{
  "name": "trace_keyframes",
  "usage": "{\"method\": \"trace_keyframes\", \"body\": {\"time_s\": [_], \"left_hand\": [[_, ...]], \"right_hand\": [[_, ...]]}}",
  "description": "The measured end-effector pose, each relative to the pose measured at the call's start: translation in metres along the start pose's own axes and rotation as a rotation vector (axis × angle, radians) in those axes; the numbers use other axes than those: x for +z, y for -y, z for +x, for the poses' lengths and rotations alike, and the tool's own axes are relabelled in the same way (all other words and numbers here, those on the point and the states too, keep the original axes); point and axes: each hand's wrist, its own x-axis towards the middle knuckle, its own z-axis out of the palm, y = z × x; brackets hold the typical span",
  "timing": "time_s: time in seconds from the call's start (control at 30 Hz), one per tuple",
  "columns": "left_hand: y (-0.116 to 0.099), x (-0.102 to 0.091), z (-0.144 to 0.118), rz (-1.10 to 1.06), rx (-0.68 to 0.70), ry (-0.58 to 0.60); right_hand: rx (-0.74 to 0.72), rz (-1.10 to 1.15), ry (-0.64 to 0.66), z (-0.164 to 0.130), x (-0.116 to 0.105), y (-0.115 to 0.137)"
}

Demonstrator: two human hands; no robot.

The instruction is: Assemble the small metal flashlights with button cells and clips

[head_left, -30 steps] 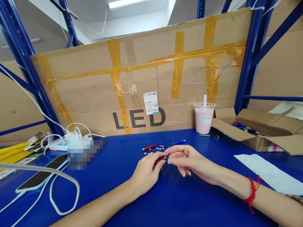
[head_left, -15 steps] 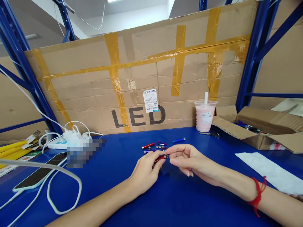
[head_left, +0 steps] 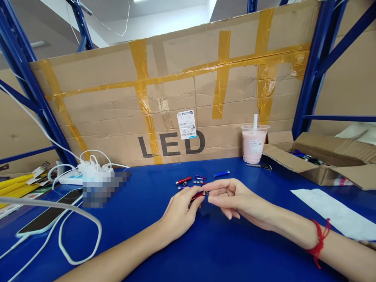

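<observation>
My left hand (head_left: 183, 209) is closed around a small red mini flashlight (head_left: 199, 195), its shiny end pointing right. At that end, the thumb and forefinger of my right hand (head_left: 232, 197) are pinched together; whatever they hold is too small to make out. Just beyond the hands lie another red flashlight tube (head_left: 183, 180), a purple tube (head_left: 184, 188) partly behind my left fingers, and a blue tube (head_left: 221, 174). A carabiner clip (head_left: 200, 178), several small round cells (head_left: 196, 181) and a small metal ring-like part (head_left: 185, 183) are among them.
A pink drink cup (head_left: 253, 145) stands at the back right, with a dark key-like item (head_left: 260, 167) before it. An open carton (head_left: 320, 164) and white paper (head_left: 331, 213) lie right. A phone (head_left: 49, 213), white cables and a power strip (head_left: 70, 178) occupy the left.
My right fingertips have shifted very slightly left, toward the end of the red flashlight. My left hand keeps its grip, and the parts on the table stay where they were.
</observation>
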Motion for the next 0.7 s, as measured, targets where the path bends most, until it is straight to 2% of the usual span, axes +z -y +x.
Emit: {"method": "trace_keyframes", "body": {"time_s": [0.33, 0.7], "left_hand": [[-0.0006, 0.0001, 0.0003, -0.002, 0.005, 0.004], [-0.0022, 0.0, -0.0013, -0.006, 0.0, 0.0]], "right_hand": [[-0.009, 0.003, -0.002, 0.0015, -0.0026, -0.0017], [0.045, -0.001, -0.039, 0.0, 0.0005, -0.0011]]}}
